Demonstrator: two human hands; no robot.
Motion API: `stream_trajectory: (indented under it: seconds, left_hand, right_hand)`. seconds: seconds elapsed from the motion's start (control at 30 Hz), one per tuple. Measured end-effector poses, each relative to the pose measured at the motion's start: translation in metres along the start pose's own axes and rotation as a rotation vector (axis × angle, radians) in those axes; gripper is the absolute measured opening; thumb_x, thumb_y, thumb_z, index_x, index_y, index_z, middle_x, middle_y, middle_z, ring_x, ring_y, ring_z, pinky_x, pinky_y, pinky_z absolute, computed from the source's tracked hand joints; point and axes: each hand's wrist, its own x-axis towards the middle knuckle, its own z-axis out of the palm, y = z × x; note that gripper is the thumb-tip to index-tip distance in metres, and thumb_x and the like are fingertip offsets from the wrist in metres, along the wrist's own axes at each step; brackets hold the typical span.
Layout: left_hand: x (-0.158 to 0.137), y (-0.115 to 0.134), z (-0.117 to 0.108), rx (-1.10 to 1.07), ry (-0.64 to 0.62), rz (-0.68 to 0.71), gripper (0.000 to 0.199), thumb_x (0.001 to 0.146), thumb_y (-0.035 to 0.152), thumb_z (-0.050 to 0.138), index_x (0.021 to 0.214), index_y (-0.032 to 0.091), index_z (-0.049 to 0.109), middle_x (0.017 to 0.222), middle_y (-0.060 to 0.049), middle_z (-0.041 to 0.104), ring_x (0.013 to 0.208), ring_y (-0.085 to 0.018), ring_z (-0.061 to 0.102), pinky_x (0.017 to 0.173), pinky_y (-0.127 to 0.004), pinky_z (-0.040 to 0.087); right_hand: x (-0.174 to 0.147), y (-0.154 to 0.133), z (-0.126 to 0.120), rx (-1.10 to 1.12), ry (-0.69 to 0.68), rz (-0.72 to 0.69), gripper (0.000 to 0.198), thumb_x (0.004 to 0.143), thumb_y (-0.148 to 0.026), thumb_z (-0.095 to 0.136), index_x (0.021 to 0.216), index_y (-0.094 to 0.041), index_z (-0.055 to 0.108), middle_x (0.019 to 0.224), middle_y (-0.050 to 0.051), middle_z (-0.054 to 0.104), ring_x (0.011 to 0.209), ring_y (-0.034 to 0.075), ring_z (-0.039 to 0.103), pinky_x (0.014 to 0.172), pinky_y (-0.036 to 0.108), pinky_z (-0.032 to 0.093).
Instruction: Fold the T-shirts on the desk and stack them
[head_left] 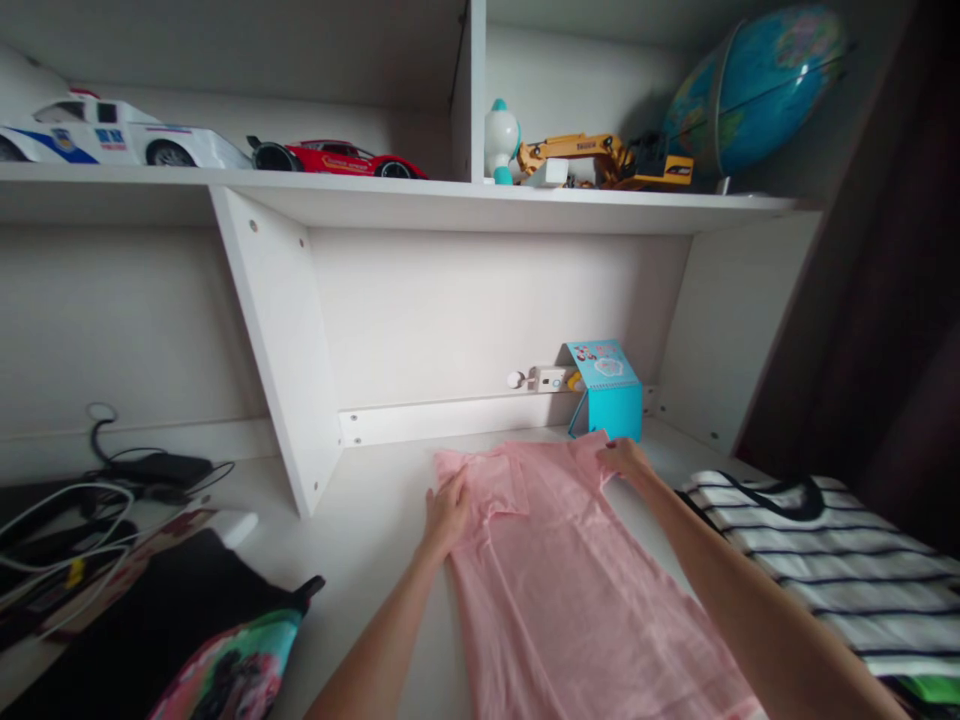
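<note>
A pink T-shirt lies spread on the white desk, its neck end toward the back panel and its lower part running toward me, past the bottom edge of the view. At its left sleeve side, my left hand is closed on the fabric, where a sleeve lies folded over the chest. My right hand pinches the sleeve at the upper right corner, close to a blue desk calendar. Both forearms reach in from the bottom of the view, the right one passing over the shirt's right edge.
On the right lies a striped shirt on a stack of clothes. A black garment with a colourful print and cables are at left. An upright panel divides the desk; toys and a globe stand on the shelf above.
</note>
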Motion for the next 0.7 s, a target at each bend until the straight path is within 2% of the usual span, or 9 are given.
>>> stream_trajectory:
  seconds: [0.1, 0.23, 0.3, 0.37, 0.47, 0.6, 0.7]
  left_hand:
    - [0.0, 0.001, -0.002, -0.059, 0.007, -0.036, 0.043, 0.091, 0.029, 0.028, 0.133, 0.028, 0.038, 0.128, -0.002, 0.052, 0.119, -0.019, 0.045, 0.107, -0.046, 0.014]
    - [-0.002, 0.001, -0.003, -0.065, -0.011, -0.033, 0.046, 0.092, 0.032, 0.027, 0.137, 0.027, 0.03, 0.128, -0.004, 0.051, 0.121, -0.02, 0.044, 0.106, -0.048, 0.014]
    - [-0.002, 0.0, -0.003, -0.073, -0.013, -0.011, 0.046, 0.092, 0.034, 0.027, 0.138, 0.028, 0.026, 0.13, -0.003, 0.049, 0.122, -0.02, 0.042, 0.106, -0.05, 0.014]
    - [-0.002, -0.002, -0.003, -0.096, -0.017, 0.008, 0.047, 0.092, 0.035, 0.026, 0.139, 0.029, 0.023, 0.131, -0.001, 0.048, 0.123, -0.019, 0.041, 0.106, -0.051, 0.013]
    - [-0.001, -0.006, -0.001, -0.11, -0.021, 0.017, 0.045, 0.092, 0.033, 0.026, 0.137, 0.029, 0.026, 0.131, -0.001, 0.049, 0.123, -0.019, 0.041, 0.105, -0.051, 0.013]
    - [0.0, -0.005, 0.0, -0.066, 0.005, 0.028, 0.037, 0.09, 0.034, 0.031, 0.123, 0.03, 0.049, 0.127, 0.0, 0.053, 0.119, -0.019, 0.045, 0.105, -0.045, 0.018]
    - [0.002, -0.002, -0.001, -0.069, 0.001, 0.02, 0.033, 0.09, 0.037, 0.035, 0.111, 0.031, 0.059, 0.117, 0.0, 0.06, 0.114, -0.021, 0.049, 0.104, -0.047, 0.019]
  right_hand:
    - [-0.009, -0.048, 0.0, -0.016, -0.018, -0.133, 0.029, 0.087, -0.034, 0.052, 0.109, -0.016, 0.053, 0.108, 0.006, 0.056, 0.091, 0.017, 0.056, 0.077, 0.037, 0.049]
    - [-0.054, -0.116, 0.027, -0.011, -0.038, -0.358, 0.029, 0.087, -0.035, 0.051, 0.109, -0.016, 0.053, 0.107, 0.005, 0.056, 0.091, 0.017, 0.056, 0.078, 0.038, 0.048]
    - [-0.079, -0.137, 0.04, 0.008, -0.071, -0.472, 0.031, 0.087, -0.036, 0.051, 0.11, -0.015, 0.051, 0.104, 0.005, 0.057, 0.089, 0.017, 0.057, 0.078, 0.037, 0.047]
    - [-0.098, -0.142, 0.04, 0.034, -0.112, -0.583, 0.035, 0.085, -0.035, 0.053, 0.113, -0.015, 0.049, 0.101, 0.005, 0.059, 0.087, 0.015, 0.058, 0.077, 0.032, 0.046]
    - [-0.116, -0.11, 0.015, 0.048, -0.157, -0.681, 0.035, 0.086, -0.034, 0.051, 0.114, -0.015, 0.048, 0.1, 0.006, 0.061, 0.085, 0.014, 0.058, 0.076, 0.026, 0.043]
    - [-0.15, -0.02, -0.03, -0.017, -0.212, -0.695, 0.031, 0.081, -0.042, 0.054, 0.1, -0.018, 0.056, 0.094, 0.007, 0.062, 0.084, 0.02, 0.058, 0.077, 0.032, 0.043]
    - [-0.193, 0.037, -0.036, -0.047, -0.287, -0.736, 0.03, 0.079, -0.046, 0.055, 0.096, -0.022, 0.057, 0.09, 0.004, 0.061, 0.08, 0.019, 0.059, 0.074, 0.03, 0.046]
